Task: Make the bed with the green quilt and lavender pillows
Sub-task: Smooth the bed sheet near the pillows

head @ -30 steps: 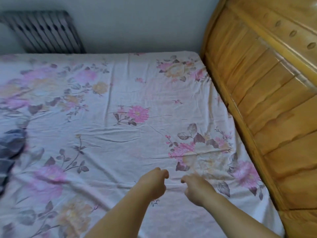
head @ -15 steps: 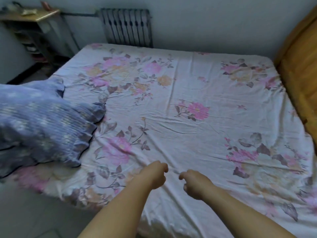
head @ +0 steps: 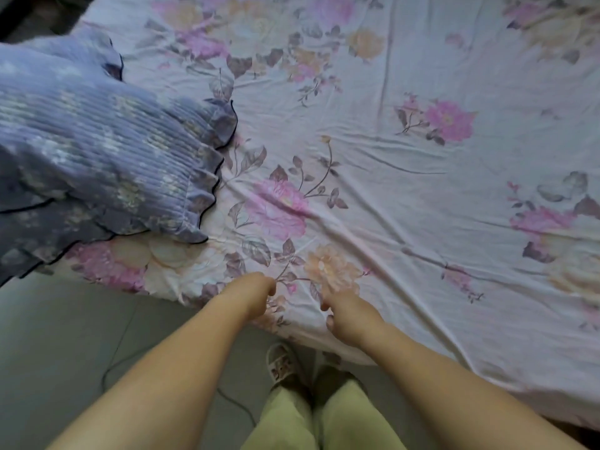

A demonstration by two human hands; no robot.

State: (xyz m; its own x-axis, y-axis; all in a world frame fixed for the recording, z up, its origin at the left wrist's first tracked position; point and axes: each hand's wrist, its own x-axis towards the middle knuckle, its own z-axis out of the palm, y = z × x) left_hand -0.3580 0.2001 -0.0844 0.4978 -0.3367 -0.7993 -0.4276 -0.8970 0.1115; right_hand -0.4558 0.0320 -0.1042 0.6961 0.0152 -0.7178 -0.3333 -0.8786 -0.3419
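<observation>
Compared to half a second back we're looking way further down now, both our left hand point(head: 256, 295) and right hand point(head: 345, 315) curled narrow near the floral sheet point(head: 406, 196) edge, ruffled lavender pillow point(head: 97, 151) lying up-left of them.

Dim, cool, even light here, no hard shadows and no glare. The pale floral cotton bedsheet point(head: 422, 177) is the brightest area, with soft shading in its creases. The ruffled lavender quilted pillow point(head: 97, 151) looks smeared and soft. Both bare forearms blur towards the bottom edge, and the wide lens stretches the corners.
</observation>
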